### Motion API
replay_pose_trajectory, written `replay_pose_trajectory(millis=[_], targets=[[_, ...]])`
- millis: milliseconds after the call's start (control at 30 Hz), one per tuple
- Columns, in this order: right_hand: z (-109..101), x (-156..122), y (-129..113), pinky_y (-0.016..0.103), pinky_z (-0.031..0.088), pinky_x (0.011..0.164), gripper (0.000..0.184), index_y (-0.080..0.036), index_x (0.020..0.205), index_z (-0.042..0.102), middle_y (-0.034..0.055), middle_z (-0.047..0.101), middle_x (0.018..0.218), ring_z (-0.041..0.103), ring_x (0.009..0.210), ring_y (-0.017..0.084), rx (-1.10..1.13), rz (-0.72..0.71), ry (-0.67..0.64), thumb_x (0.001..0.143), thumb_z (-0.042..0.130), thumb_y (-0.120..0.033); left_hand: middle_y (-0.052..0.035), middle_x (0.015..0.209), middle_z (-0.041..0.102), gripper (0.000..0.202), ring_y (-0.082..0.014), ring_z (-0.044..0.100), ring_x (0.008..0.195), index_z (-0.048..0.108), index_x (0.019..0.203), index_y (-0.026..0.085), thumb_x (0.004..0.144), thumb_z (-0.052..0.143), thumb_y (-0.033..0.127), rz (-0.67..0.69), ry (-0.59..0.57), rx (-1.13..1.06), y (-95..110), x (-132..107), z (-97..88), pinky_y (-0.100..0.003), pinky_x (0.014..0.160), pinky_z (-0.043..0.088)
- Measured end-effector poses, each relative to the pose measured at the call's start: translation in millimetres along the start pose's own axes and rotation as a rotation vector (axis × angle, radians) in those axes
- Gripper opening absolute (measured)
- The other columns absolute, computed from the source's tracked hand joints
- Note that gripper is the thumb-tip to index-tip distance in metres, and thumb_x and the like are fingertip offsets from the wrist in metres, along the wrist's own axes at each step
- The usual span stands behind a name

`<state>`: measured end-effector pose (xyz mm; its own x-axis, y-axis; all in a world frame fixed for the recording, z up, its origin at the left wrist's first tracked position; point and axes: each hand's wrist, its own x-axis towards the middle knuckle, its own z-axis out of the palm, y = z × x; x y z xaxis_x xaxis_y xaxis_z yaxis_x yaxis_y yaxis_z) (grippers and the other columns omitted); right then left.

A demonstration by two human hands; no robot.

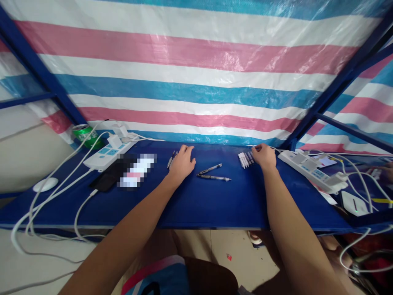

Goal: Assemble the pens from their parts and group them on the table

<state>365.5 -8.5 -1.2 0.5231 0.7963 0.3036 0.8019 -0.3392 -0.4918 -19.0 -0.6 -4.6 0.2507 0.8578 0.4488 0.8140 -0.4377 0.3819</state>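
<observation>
My left hand (182, 162) rests at the middle of the blue desk, fingers apart and curved downward. Several short dark pen-like pieces (170, 159) show at its left side, partly covered by it. Two clear-barrelled pens with dark ends, an upper pen (210, 169) and a lower pen (216, 178), lie to the right of that hand. Farther right is a row of several short white-and-grey pieces (245, 160), side by side. At the row's right end, my right hand (265, 155) has its fingertips pinched together; what they hold, if anything, is hidden.
A white power strip (106, 157) with cables, a dark phone (108, 174), a mouse (45, 184) and a green can (87, 136) are on the left. Another power strip (316, 172) and a white device (354, 203) sit right. A striped sheet (196, 90) hangs behind the desk (211, 209).
</observation>
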Motion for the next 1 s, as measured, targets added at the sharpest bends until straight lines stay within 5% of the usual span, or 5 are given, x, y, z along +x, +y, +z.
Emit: replay_pose_trajectory(millis=[133, 267, 600, 833, 1000], targets=[[1, 0, 5, 0.052, 0.055, 0.093, 0.036, -0.015, 0.114, 0.077, 0.0248, 0.074, 0.111, 0.070, 0.110, 0.041, -0.111, 0.075, -0.030, 0.093, 0.063, -0.041, -0.0136, 0.132, 0.060, 0.039, -0.0282, 0.071, 0.097, 0.067, 0.134, 0.022, 0.096, 0.068, 0.027, -0.011, -0.021, 0.066, -2, 1, -0.7, -0.044, 0.094, 0.056], [2, 0, 5, 0.055, 0.055, 0.092, 0.037, -0.015, 0.110, 0.079, 0.0260, 0.073, 0.108, 0.071, 0.109, 0.043, -0.148, 0.083, -0.099, 0.092, 0.065, -0.044, -0.0107, 0.122, 0.067, 0.028, -0.0276, 0.067, 0.110, 0.074, 0.122, 0.022, 0.104, 0.058, 0.037, 0.175, -0.034, -0.025, 6, 0, -2.6, -0.044, 0.106, 0.049], [2, -5, 2, 0.052, 0.056, 0.088, 0.040, -0.017, 0.104, 0.080, 0.0239, 0.075, 0.103, 0.072, 0.104, 0.041, -0.176, 0.053, -0.102, 0.092, 0.065, -0.052, -0.0078, 0.109, 0.075, 0.024, -0.0258, 0.066, 0.106, 0.079, 0.112, 0.025, 0.101, 0.064, 0.040, 0.449, -0.354, -0.227, 31, -6, -4.0, -0.040, 0.096, 0.050], [8, -12, -31, 0.043, 0.054, 0.092, 0.036, -0.018, 0.106, 0.077, 0.0157, 0.079, 0.103, 0.073, 0.099, 0.032, 0.136, -0.299, -0.112, 0.097, 0.061, -0.049, -0.0070, 0.108, 0.077, 0.021, -0.0251, 0.069, 0.106, 0.079, 0.112, 0.026, 0.102, 0.064, 0.035, 0.437, -0.383, -0.328, 31, -7, 0.4, -0.040, 0.095, 0.052], [8, -43, -69, 0.041, 0.056, 0.088, 0.039, -0.025, 0.108, 0.079, 0.0064, 0.081, 0.107, 0.072, 0.094, 0.027, 0.532, -0.587, -0.511, 0.097, 0.062, -0.059, -0.0070, 0.111, 0.074, 0.023, -0.0211, 0.070, 0.100, 0.077, 0.113, 0.024, 0.106, 0.057, 0.032, 0.404, -0.319, -0.378, 36, -8, -5.2, -0.035, 0.093, 0.054]])
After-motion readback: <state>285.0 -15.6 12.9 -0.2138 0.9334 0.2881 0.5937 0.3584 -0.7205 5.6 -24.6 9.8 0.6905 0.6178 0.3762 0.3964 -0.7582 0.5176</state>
